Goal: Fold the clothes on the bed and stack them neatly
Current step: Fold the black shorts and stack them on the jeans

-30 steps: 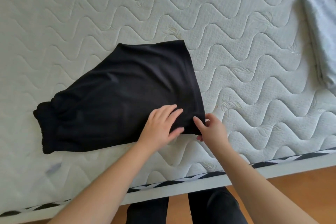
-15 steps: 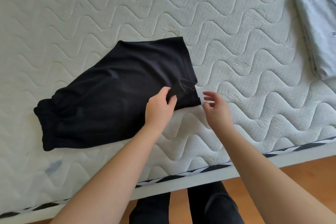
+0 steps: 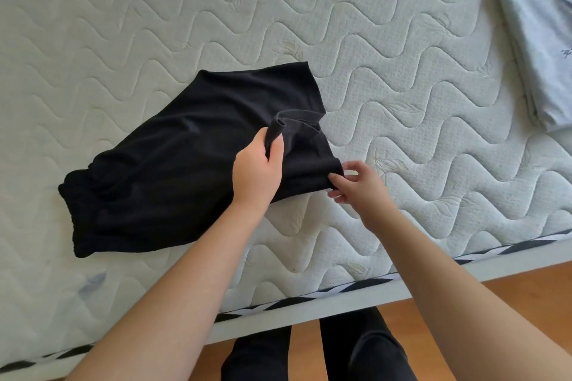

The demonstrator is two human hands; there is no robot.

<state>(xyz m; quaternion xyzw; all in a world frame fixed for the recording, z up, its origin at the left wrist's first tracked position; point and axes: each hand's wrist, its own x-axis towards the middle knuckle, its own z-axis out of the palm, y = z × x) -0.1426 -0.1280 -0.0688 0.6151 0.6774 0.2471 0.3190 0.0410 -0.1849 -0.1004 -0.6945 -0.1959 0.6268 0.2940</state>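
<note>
A black garment (image 3: 173, 170), folded over on itself, lies on the white quilted mattress (image 3: 402, 77) near its front edge. My left hand (image 3: 258, 168) grips a fold of the black fabric and lifts it off the garment's right part. My right hand (image 3: 356, 185) pinches the garment's lower right corner between thumb and fingers, just above the mattress. The garment's left end is bunched and rests flat.
Folded pale blue and grey clothes (image 3: 538, 49) lie at the mattress's far right. The mattress's black-and-white trimmed front edge (image 3: 340, 291) runs across the bottom, with wooden floor (image 3: 510, 288) and my dark-trousered legs (image 3: 315, 353) below it.
My left hand went from resting flat on the fabric to gripping a fold and raising it. The right hand let go of the corner for a moment and now pinches it again.
</note>
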